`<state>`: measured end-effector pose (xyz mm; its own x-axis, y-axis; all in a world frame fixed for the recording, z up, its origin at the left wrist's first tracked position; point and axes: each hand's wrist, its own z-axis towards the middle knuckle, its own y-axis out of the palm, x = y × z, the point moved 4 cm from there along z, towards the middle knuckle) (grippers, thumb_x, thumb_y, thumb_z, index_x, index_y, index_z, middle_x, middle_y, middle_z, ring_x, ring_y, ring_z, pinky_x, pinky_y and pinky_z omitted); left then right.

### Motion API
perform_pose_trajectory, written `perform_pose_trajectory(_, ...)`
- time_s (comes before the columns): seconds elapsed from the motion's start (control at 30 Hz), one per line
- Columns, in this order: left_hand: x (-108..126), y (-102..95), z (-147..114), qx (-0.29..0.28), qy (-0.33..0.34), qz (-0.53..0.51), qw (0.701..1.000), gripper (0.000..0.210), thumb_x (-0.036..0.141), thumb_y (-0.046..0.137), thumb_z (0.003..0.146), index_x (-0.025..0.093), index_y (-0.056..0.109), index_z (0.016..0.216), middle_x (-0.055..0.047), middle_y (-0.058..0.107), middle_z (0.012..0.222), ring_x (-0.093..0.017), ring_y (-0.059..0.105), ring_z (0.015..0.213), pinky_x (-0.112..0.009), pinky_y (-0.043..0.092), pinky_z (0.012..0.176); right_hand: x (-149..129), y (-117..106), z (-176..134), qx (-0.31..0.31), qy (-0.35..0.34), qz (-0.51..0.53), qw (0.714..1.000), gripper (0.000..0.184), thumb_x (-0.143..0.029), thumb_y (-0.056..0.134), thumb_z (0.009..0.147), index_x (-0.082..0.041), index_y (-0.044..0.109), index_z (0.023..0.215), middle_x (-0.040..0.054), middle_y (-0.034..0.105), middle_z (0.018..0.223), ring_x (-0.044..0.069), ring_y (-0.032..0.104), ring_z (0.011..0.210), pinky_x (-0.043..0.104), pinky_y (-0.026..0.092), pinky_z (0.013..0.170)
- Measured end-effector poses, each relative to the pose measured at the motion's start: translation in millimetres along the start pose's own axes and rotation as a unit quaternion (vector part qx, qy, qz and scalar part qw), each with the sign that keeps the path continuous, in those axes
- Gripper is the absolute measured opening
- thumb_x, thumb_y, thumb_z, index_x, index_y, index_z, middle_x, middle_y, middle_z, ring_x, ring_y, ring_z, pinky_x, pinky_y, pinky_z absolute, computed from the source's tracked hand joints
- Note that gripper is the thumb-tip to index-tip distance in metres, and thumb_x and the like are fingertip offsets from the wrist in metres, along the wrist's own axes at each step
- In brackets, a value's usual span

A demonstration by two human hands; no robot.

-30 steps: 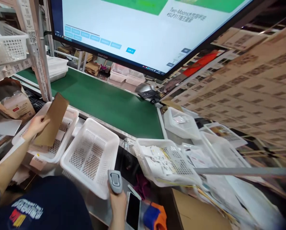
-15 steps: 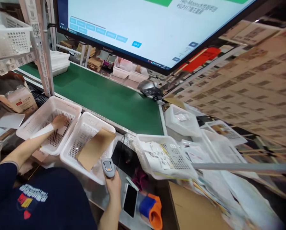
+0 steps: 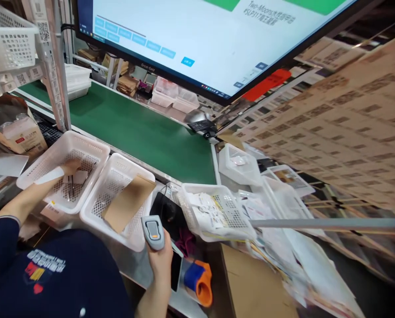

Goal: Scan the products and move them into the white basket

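My left hand (image 3: 70,167) reaches into the left white basket (image 3: 94,148), fingers resting on small items and a white slip on its floor; whether it grips anything I cannot tell. A brown kraft envelope (image 3: 128,202) lies slanted in the middle white basket (image 3: 118,165) beside it. My right hand (image 3: 162,260) holds a grey handheld barcode scanner (image 3: 153,232) upright near the table's front edge, just right of the middle basket.
A green conveyor belt (image 3: 141,132) runs behind the baskets under a big monitor (image 3: 197,39). A third basket (image 3: 217,216) with paper slips stands to the right. A phone (image 3: 176,269) and blue-orange tape dispenser (image 3: 199,282) lie by my right hand. Cardboard stacks fill the right.
My left hand let the brown envelope go into the middle basket and moved down into the left basket. The right hand kept the scanner, shifting only slightly.
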<state>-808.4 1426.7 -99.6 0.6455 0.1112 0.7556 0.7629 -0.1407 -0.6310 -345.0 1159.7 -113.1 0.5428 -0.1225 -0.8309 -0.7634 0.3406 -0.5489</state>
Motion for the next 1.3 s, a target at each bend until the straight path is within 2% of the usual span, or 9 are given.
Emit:
perform_pose_trajectory(0.17, 24, -25.7, -11, 0.126, -0.015, 0.012, 0.992, 0.012, 0.014, 0.052, 0.105, 0.011, 0.063, 0.109, -0.005, 0.065, 0.092, -0.019, 0.058, 0.090, -0.030, 0.044, 0.088, -70, 12, 4, -0.025, -0.086, -0.067, 0.994, 0.038, -0.028, 0.058, 0.081, -0.020, 0.070, 0.116, 0.0125, 0.071, 0.113, 0.029, 0.072, 0.101, 0.039, 0.058, 0.086)
perform_pose_trajectory(0.27, 49, -12.5, -21, 0.136, -0.013, -0.100, 0.986, 0.019, 0.022, 0.051, 0.106, 0.014, 0.060, 0.120, -0.003, 0.062, 0.086, -0.018, 0.058, 0.078, -0.028, 0.045, 0.074, -116, 25, 13, -0.069, -0.123, -0.091, 0.986, 0.035, -0.020, 0.052, 0.080, -0.021, 0.066, 0.112, 0.0084, 0.067, 0.107, 0.026, 0.070, 0.095, 0.034, 0.055, 0.079)
perform_pose_trajectory(0.33, 62, 12.6, -32, 0.061, -0.052, -0.312, 0.947, 0.013, 0.022, 0.056, 0.102, 0.017, 0.059, 0.113, 0.001, 0.056, 0.077, -0.014, 0.052, 0.064, -0.023, 0.042, 0.062, -143, 32, 20, -0.105, -0.151, -0.087, 0.979, 0.037, -0.016, 0.052, 0.076, -0.021, 0.064, 0.111, 0.0078, 0.066, 0.108, 0.025, 0.069, 0.094, 0.033, 0.054, 0.079)
perform_pose_trajectory(0.43, 82, 57.1, -53, -0.114, -0.134, -0.535, 0.826, 0.005, 0.014, 0.058, 0.097, 0.016, 0.059, 0.101, 0.003, 0.042, 0.070, -0.009, 0.034, 0.049, -0.018, 0.030, 0.048, -169, 38, 25, -0.141, -0.177, -0.069, 0.972, 0.033, -0.016, 0.056, 0.077, -0.020, 0.063, 0.110, 0.0081, 0.065, 0.109, 0.024, 0.067, 0.094, 0.033, 0.055, 0.080)
perform_pose_trajectory(0.6, 104, 105.4, -83, -0.329, -0.195, -0.618, 0.687, 0.027, 0.007, 0.044, 0.103, 0.012, 0.068, 0.112, 0.005, 0.026, 0.067, -0.006, 0.011, 0.044, -0.015, 0.018, 0.040, -183, 43, 23, -0.154, -0.180, -0.072, 0.969, 0.027, -0.018, 0.062, 0.081, -0.021, 0.061, 0.108, 0.0071, 0.062, 0.107, 0.024, 0.065, 0.092, 0.032, 0.053, 0.078)
perform_pose_trajectory(0.7, 109, 118.8, -88, -0.365, -0.225, -0.618, 0.659, 0.032, 0.007, 0.039, 0.105, 0.010, 0.069, 0.112, 0.005, 0.026, 0.066, -0.006, 0.007, 0.045, -0.015, 0.014, 0.039, -181, 41, 22, -0.144, -0.166, -0.079, 0.972, 0.026, -0.022, 0.064, 0.084, -0.021, 0.060, 0.109, 0.0075, 0.061, 0.108, 0.024, 0.065, 0.091, 0.032, 0.053, 0.076)
perform_pose_trajectory(0.93, 112, 127.2, -85, -0.368, -0.247, -0.559, 0.701, 0.033, 0.008, 0.042, 0.101, 0.011, 0.068, 0.121, -0.001, 0.046, 0.076, -0.004, 0.012, 0.045, -0.018, 0.012, 0.040, -173, 43, 17, -0.191, -0.171, -0.087, 0.963, 0.028, -0.017, 0.062, 0.080, -0.022, 0.060, 0.107, 0.0060, 0.058, 0.109, 0.023, 0.064, 0.093, 0.032, 0.053, 0.078)
perform_pose_trajectory(1.1, 107, 138.4, -84, -0.368, -0.259, -0.533, 0.716, 0.033, 0.035, 0.051, 0.107, 0.011, 0.071, 0.120, -0.004, 0.056, 0.080, -0.003, 0.015, 0.045, -0.017, 0.008, 0.040, -160, 43, 14, -0.199, -0.159, -0.085, 0.963, 0.024, -0.017, 0.058, 0.079, -0.022, 0.059, 0.102, 0.0058, 0.059, 0.105, 0.023, 0.064, 0.090, 0.031, 0.051, 0.076)
perform_pose_trajectory(1.3, 86, 136.7, -82, -0.270, -0.084, -0.344, 0.895, 0.035, 0.018, 0.073, 0.079, 0.014, 0.079, 0.113, -0.011, 0.074, 0.104, -0.021, 0.066, 0.086, -0.024, 0.049, 0.066, -125, 34, 7, -0.222, -0.117, -0.082, 0.965, 0.022, -0.019, 0.055, 0.078, -0.021, 0.061, 0.099, 0.0045, 0.060, 0.098, 0.022, 0.065, 0.085, 0.031, 0.048, 0.073)
